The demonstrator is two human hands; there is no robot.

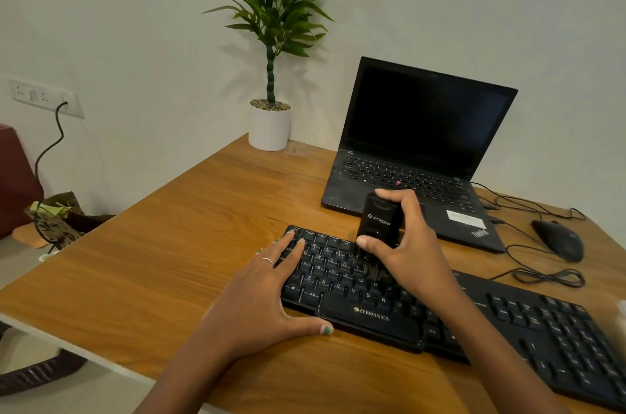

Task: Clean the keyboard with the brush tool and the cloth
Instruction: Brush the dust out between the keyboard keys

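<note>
The right hand (406, 244) grips the black brush tool (377, 222) upright — its bristles blur over the keyboard (369, 312). The left hand (264, 295) lies flat, fingers straight, covering the keyboard's left end — the right end runs out of frame.

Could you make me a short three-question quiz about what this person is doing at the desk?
1. True or false: the brush tool is being held over the laptop keys.
2. Which hand steadies the keyboard? A) left hand B) right hand C) neither
3. Fill in: the white pot holds a ____.

Key:
1. False; its bristles are on the keyboard.
2. A; it rests flat on the keyboard's left end while the right hand grips the brush tool.
3. plant.
</note>
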